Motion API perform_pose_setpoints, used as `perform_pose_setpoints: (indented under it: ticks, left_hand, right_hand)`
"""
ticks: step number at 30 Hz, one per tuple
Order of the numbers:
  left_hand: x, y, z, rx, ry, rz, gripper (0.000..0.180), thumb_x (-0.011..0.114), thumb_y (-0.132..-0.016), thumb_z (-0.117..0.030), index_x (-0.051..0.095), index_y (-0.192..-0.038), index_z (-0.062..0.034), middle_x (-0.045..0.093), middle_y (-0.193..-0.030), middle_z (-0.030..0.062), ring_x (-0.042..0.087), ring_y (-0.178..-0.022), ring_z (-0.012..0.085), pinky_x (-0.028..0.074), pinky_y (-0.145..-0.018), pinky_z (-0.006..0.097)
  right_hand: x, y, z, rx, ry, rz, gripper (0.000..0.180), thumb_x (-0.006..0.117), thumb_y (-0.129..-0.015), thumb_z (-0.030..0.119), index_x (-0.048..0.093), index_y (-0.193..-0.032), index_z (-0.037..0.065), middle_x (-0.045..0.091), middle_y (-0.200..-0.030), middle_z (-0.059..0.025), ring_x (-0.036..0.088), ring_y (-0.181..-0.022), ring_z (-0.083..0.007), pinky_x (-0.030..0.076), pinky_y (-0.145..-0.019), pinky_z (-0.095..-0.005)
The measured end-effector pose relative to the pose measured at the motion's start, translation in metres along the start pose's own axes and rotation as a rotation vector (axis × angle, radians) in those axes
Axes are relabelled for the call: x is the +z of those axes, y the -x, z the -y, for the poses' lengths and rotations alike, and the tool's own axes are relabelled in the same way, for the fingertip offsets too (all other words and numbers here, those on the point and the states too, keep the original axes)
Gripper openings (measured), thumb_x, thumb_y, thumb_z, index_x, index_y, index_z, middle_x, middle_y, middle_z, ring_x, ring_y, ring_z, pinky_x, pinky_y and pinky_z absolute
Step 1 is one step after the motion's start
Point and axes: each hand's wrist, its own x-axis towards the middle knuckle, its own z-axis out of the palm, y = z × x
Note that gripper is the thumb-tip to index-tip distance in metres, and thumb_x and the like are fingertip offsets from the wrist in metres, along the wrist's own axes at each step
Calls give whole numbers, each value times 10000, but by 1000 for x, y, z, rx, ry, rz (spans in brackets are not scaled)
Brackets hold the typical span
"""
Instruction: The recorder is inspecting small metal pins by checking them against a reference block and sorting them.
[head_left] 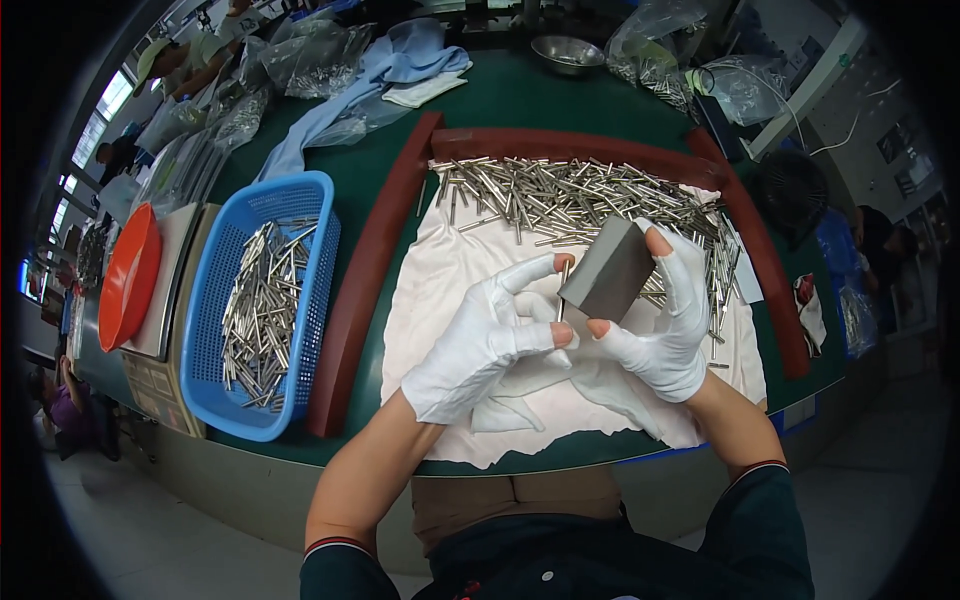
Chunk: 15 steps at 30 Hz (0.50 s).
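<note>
Both my hands wear white gloves with some fingertips bare. In my left hand a thin metal pin stands upright, pinched between thumb and finger. My right hand grips a dark grey rectangular block, thumb at its lower side and fingers at its top right. The block's left edge is close beside the pin; whether they touch I cannot tell. Beyond my hands a heap of metal pins lies on a pale pink cloth. Below my hands there is a crumpled white cloth.
Dark red bars frame the work area on three sides. A blue plastic basket of pins stands at the left, beside an orange-red dish. Farther back are a metal bowl, a light blue cloth and plastic bags. Other people are at the left.
</note>
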Motion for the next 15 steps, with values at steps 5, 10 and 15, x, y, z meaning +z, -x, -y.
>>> perform_pose_setpoints:
  ticks: [5, 10, 15]
  left_hand:
    - [6, 2, -1, -14, 27, 35, 723, 761, -797, -48, 404, -1420, 37, 656, -1060, 95, 651, -870, 136, 575, -732, 269]
    - [8, 1, 0, -55, 14, 50, 700, 753, -802, -42, 420, -1415, 24, 657, -1050, 96, 650, -855, 136, 573, -737, 270]
    - [-2, 0, 0, -24, 27, 48, 702, 754, -802, -45, 424, -1419, 9, 676, -961, 94, 656, -811, 138, 572, -739, 277]
  right_hand:
    - [1, -1, 2, 18, -23, -23, 916, 864, -640, 252, 429, -1411, 20, 525, -1248, -152, 518, -1089, -298, 449, -907, -403]
    - [2, -2, 3, 28, -3, -18, 910, 858, -654, 267, 424, -1415, 22, 524, -1247, -154, 517, -1091, -301, 447, -908, -402]
    - [3, 1, 0, 10, 7, -25, 925, 863, -643, 260, 418, -1419, 24, 524, -1250, -151, 517, -1087, -303, 442, -912, -404]
